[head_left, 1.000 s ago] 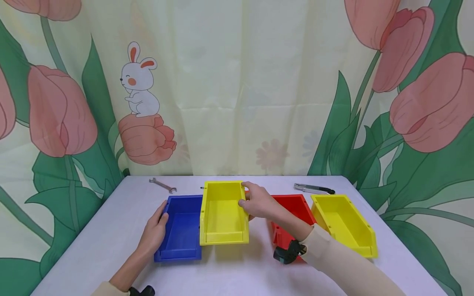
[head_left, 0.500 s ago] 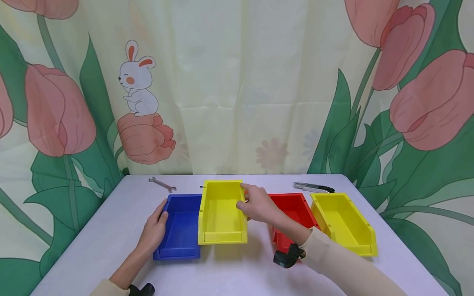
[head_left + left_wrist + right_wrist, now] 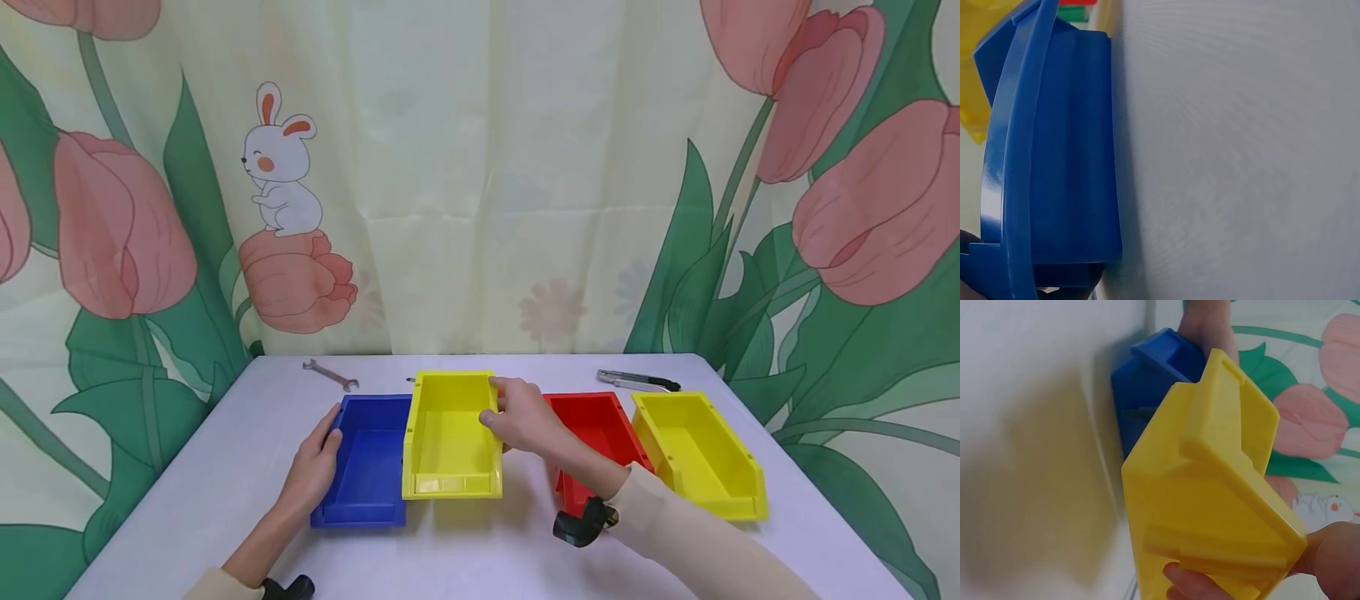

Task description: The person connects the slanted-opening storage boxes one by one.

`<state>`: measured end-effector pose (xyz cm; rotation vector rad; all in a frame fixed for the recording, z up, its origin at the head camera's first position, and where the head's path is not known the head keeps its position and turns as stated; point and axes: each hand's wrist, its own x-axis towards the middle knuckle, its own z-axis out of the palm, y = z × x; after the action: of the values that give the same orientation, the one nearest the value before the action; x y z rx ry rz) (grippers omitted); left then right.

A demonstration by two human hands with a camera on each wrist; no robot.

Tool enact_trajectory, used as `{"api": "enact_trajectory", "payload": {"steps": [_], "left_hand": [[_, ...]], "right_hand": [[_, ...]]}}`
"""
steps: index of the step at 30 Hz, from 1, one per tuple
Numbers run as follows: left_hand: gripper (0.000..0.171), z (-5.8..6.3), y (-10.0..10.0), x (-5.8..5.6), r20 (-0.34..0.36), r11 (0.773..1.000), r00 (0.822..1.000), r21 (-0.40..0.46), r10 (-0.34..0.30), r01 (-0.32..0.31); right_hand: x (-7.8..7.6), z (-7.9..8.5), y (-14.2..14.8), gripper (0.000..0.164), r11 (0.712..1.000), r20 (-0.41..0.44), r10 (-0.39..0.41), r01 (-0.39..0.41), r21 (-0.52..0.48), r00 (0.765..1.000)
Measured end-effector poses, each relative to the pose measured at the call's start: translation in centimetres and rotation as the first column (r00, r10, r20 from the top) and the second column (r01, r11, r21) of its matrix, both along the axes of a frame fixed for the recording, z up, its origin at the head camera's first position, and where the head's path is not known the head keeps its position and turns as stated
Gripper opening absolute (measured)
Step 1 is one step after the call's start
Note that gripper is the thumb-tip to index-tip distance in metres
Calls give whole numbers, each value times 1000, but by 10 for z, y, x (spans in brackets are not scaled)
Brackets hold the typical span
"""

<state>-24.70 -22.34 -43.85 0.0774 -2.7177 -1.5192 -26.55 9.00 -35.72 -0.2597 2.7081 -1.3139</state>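
Note:
My left hand (image 3: 311, 467) grips the left wall of a blue storage bin (image 3: 367, 462), which sits on the table. In the left wrist view the side of this blue bin (image 3: 1072, 156) stands against the tabletop. A yellow storage bin (image 3: 452, 433) is raised above the table beside it, overlapping the blue bin's right side in the head view. My right hand (image 3: 525, 417) grips its right wall, thumb inside the rim. The right wrist view shows fingers (image 3: 1194, 584) under the ledge of the yellow bin (image 3: 1204, 494), whose shadow falls on the table.
To the right stand a red bin (image 3: 592, 421), partly covered by my right forearm, and a second yellow bin (image 3: 701, 454). A wrench (image 3: 330, 375) lies at the back left, a utility knife (image 3: 637, 381) at the back right. A printed curtain (image 3: 450, 183) hangs behind the table.
The yellow bin in my right hand has dipped slightly, its far edge a little lower than before. My left hand and the blue bin have stayed in place.

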Motion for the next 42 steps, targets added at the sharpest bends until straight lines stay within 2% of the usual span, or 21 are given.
{"api": "enact_trajectory", "payload": {"steps": [11,14,17,21,23,26,28,30,32,34,39,42], "left_hand": [[58,2,1,1,1,1000,1000,-4,-3,3],[58,1,2,1,1,1000,1000,-4,-3,3],[58,0,3,-1,-5,1000,1000,-8,-7,7],[58,-2,3,-1,-9,1000,1000,-12,-24,23],[58,-3,2,-1,-6,1000,1000,-12,-29,29],[59,-3,0,0,-2,999,999,-12,-34,34],[59,-3,-1,1,-4,999,999,-11,-34,34],[59,-3,-1,2,-4,999,999,-9,-34,34],[58,-2,-1,2,-6,999,999,-10,-34,34],[58,-2,0,2,-5,999,1000,-11,-31,31],[58,-1,0,4,-2,999,999,-14,-36,36],[59,0,0,5,-3,999,999,-8,-38,38]], "right_hand": [[6,-5,-3,73,997,-82,-14,20,71,997],[7,-5,-3,71,992,-121,-16,30,120,992],[9,-5,-5,70,971,-191,-27,71,227,981],[10,-3,-11,69,918,-337,-4,137,371,941],[8,-1,-16,68,911,-387,77,93,402,919],[6,2,-26,65,906,-377,250,-78,415,892],[5,3,-34,65,875,-316,375,-220,432,871],[6,4,-41,68,839,-250,442,-299,454,862],[5,3,-48,70,809,-199,476,-339,480,856],[4,1,-52,72,796,-161,482,-353,492,861],[2,-3,-54,73,794,-128,476,-362,488,870],[0,-3,-53,74,790,-135,486,-368,491,863]]}}
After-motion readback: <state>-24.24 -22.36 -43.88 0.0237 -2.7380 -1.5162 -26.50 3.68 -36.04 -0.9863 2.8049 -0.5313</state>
